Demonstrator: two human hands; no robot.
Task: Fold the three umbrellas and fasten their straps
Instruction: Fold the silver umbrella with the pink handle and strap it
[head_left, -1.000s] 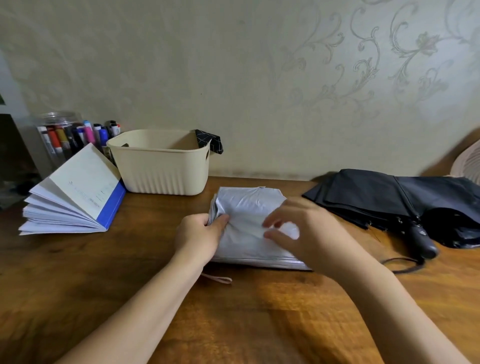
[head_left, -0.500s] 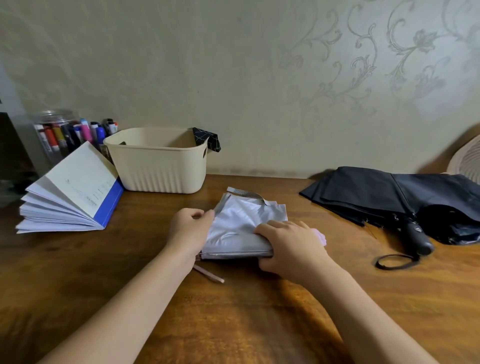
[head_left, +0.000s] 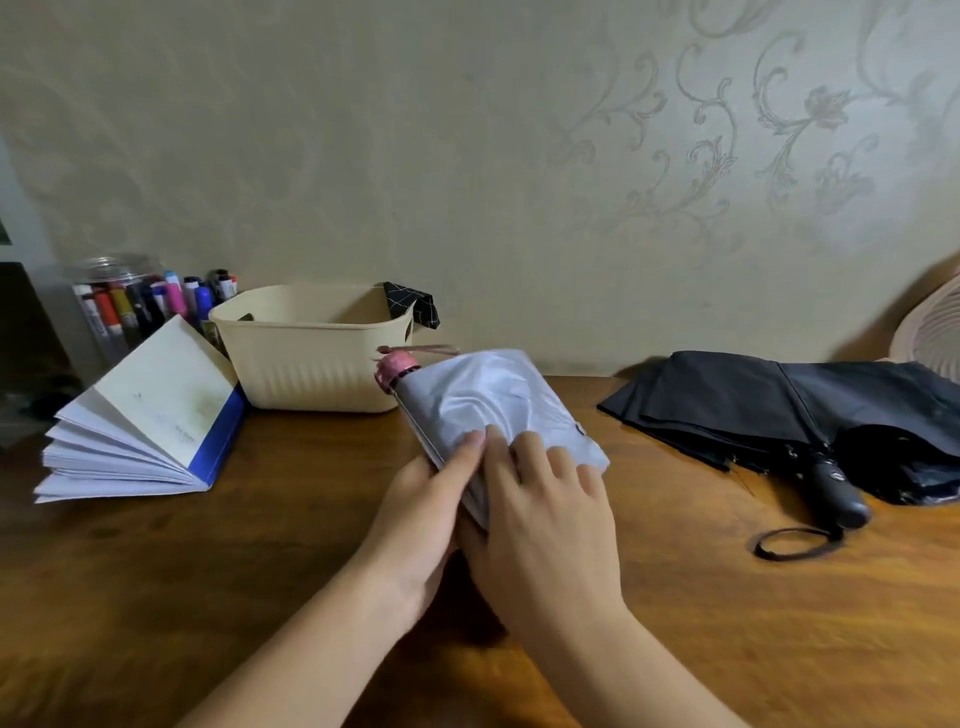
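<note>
Both left hand (head_left: 415, 519) and right hand (head_left: 545, 535) tight around silver umbrella (head_left: 483, 395); basket (head_left: 311, 374) behind, black umbrella (head_left: 753, 405) rightward.

The near end of the silver umbrella (head_left: 493, 405) is hidden behind the left hand (head_left: 421, 514) and the right hand (head_left: 545, 525). The left hand's fingers go under it, out of sight. The right hand lies on the cloth — grip or just a press, I cannot tell. The pink strap (head_left: 421, 349) is a blur. The black umbrella (head_left: 753, 405) and a ribbed thing (head_left: 932, 332) are cut off by the right edge. The writing on the book (head_left: 156, 405) is too small to read.
</note>
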